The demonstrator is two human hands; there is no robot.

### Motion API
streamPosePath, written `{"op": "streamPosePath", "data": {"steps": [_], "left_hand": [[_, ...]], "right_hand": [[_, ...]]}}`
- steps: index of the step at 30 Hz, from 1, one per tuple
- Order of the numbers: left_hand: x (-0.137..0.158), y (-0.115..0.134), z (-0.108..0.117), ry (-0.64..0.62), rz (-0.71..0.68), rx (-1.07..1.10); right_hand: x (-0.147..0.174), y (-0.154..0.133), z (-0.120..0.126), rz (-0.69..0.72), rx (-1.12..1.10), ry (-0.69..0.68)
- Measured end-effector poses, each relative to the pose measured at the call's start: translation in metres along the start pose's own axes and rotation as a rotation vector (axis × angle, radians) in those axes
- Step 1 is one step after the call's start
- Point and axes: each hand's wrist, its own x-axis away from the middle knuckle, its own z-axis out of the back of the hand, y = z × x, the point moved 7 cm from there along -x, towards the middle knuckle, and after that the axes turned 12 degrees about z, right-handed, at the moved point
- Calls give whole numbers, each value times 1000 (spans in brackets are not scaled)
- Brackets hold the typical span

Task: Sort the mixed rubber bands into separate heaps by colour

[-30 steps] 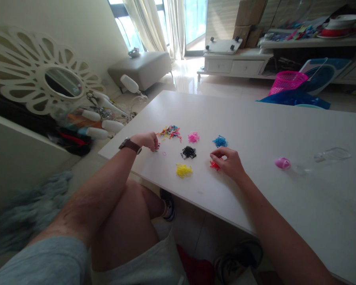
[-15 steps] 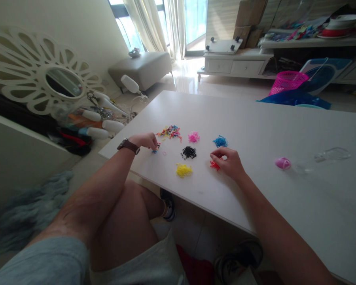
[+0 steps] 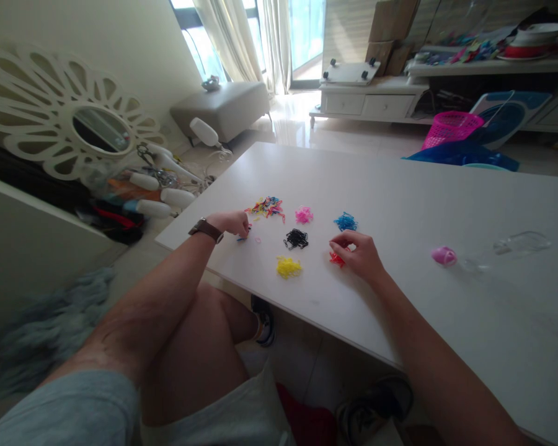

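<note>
White tabletop point(image 3: 413, 217): left hand point(image 3: 231, 223) curled, right hand point(image 3: 361, 255) arched over red bands point(image 3: 336, 259); grips unclear.

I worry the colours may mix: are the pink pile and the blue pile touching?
Apart: the head view shows white tabletop between the pink pile and the blue pile.

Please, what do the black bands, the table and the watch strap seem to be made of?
The black bands look like rubber or soft plastic: thin, bent loops, finish unclear. The table, smooth and white with a soft shine, may be lacquered wood or laminate. The watch strap, brown and dull, may be leather.
</note>
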Motion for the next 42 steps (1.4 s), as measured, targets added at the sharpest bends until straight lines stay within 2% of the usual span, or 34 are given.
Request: {"op": "streamPosePath", "data": {"steps": [9,13,22,28,35,42], "left_hand": [[8,13,4,24,-101,17],[3,9,5,53,-114,8],[-6,7,1,15,-176,19],[-5,7,-4,29,-110,2],[-2,7,-1,73,-120,41],[-5,8,-2,101,-103,-7]], "right_hand": [[0,-1,0,8,0,-3],[0,-1,-1,5,4,-12],[0,-2,-2,-4,-9,-19],[0,-3,-2,5,-10,-26],[1,-2,-4,0,-11,-30],[0,-3,-4,-6,-4,-44]]}}
